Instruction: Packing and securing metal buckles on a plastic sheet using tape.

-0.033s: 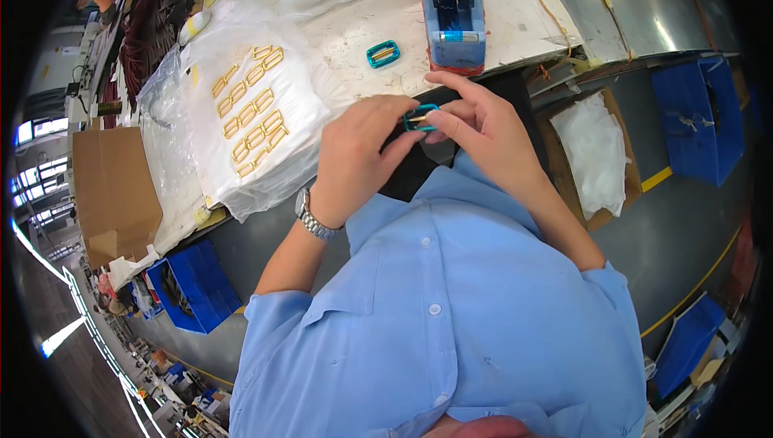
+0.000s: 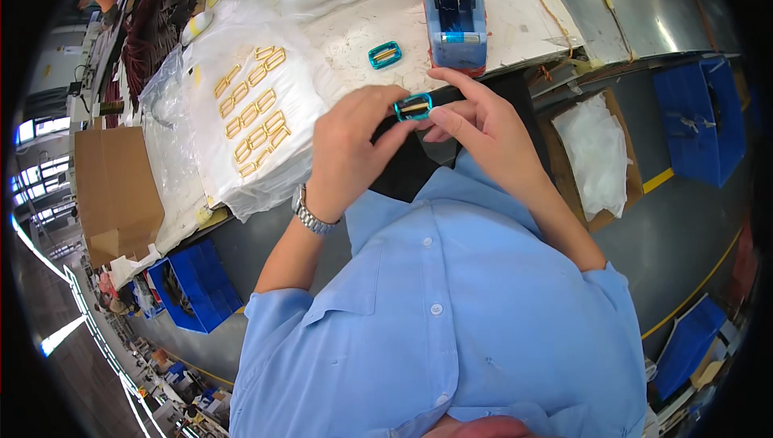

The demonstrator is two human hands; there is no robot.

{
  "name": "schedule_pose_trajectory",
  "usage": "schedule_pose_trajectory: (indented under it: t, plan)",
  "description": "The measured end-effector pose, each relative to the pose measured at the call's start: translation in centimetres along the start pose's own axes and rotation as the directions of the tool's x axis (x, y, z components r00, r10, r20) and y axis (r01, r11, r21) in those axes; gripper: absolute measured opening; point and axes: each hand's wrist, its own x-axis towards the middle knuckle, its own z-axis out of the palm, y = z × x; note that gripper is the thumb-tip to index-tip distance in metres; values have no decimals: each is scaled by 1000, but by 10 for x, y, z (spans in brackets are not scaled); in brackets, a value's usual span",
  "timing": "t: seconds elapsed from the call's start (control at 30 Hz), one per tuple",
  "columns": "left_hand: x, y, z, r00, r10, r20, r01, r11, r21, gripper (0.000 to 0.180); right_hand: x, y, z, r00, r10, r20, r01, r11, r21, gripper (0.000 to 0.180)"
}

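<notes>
Close to the near edge of the worktop [image 2: 342, 33], a teal-rimmed buckle [image 2: 413, 107] was held up. The left hand [image 2: 354, 140] was gripping it between the thumb and the fingers. The right hand [image 2: 487, 124] had its index finger stretched out and its thumb at the buckle's right end; whether it was also pinching, I could not tell. Farther on the worktop lay a second teal buckle [image 2: 385, 55], and to its right stood a blue tape dispenser [image 2: 459, 55]. At the left, rows of gold frames [image 2: 262, 106] lay on a white, plastic-covered pile [image 2: 299, 104].
</notes>
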Motion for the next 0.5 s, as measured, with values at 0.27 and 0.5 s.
schedule_pose_trajectory:
  t: [0.27, 0.5]
  plan:
    - [51, -51, -4, 991, -110, -78, 116, 990, 75, 31, -11, 5, -19, 998, 56, -12, -56, 998, -13, 30]
    - [45, -61, 1, 989, -140, -54, 146, 982, 119, 30, -12, -32, -34, 952, -213, -220, 216, 976, -11, 23]
